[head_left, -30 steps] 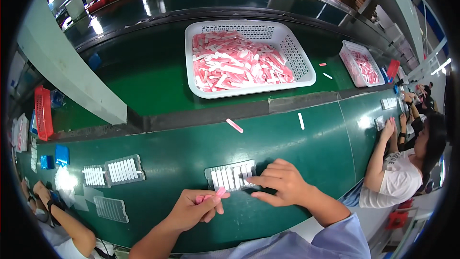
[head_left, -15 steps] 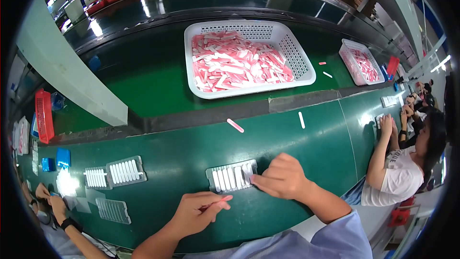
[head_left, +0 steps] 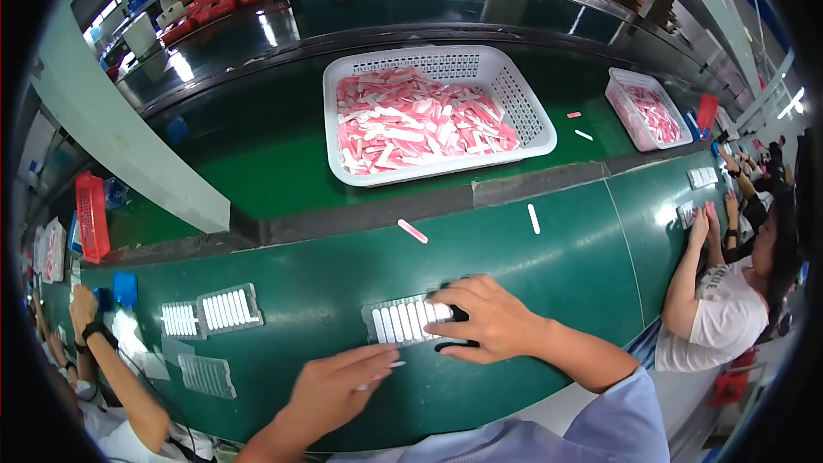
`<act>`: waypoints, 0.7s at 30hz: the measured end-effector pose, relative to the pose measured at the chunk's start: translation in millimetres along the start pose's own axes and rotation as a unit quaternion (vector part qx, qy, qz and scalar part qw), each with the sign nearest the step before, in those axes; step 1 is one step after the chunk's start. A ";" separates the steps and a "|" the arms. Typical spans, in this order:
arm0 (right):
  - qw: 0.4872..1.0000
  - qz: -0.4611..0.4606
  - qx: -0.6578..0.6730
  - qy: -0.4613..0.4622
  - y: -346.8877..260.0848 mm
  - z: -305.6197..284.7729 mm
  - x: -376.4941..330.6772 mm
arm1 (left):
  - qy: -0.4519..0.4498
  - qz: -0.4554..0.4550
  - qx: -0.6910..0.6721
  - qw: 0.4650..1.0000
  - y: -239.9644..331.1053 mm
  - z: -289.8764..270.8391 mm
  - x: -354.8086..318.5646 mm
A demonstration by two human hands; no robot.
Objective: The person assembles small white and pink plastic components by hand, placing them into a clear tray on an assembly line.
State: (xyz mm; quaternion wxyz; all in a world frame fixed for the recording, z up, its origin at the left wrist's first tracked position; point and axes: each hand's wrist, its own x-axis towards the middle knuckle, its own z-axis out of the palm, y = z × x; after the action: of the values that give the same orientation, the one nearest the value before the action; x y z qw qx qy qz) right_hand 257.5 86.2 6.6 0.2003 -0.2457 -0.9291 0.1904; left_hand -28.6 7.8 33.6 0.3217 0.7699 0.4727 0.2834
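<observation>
A clear slotted tray (head_left: 396,323) filled with white sticks lies on the green belt (head_left: 557,266) in front of me. My right hand (head_left: 487,322) covers the tray's right end, fingers curled over its top edge and thumb under it. My left hand (head_left: 336,388) is just below the tray. It pinches a thin pale stick (head_left: 387,367) that points at the tray's lower edge. Beyond the belt stands a white basket (head_left: 536,116) heaped with pink and white sticks.
A pink stick (head_left: 412,231) and a white stick (head_left: 533,218) lie loose on the belt. More slotted trays (head_left: 228,309) sit to the left, near another person's hand (head_left: 84,307). A second basket (head_left: 619,86) and a seated person (head_left: 720,300) are at the right. A red crate (head_left: 90,214) stands far left.
My right hand has slid left onto the tray's right end. My left hand has dropped lower and left; the pink piece it pinched a second ago is gone, and a pale stick shows at its fingertips.
</observation>
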 end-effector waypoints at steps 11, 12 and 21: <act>0.996 -0.054 0.064 0.015 8.1 28.8 32.6 | 0.325 -0.290 0.277 0.857 -106.9 -97.0 -201.2; 0.998 -0.039 0.047 0.026 8.2 32.4 40.5 | 0.326 -0.342 0.215 0.855 -99.9 -93.3 -196.9; 0.995 -0.084 0.054 0.030 -7.6 82.2 127.5 | 0.324 -0.278 0.225 0.876 -69.9 -33.8 -182.8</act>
State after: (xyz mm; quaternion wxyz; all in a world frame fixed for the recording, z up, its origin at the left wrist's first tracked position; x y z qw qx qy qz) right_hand 114.5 127.0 -24.1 0.2568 -0.1609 -0.9283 0.2153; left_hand -163.5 -126.7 -22.6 0.0348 0.5238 0.7957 0.3020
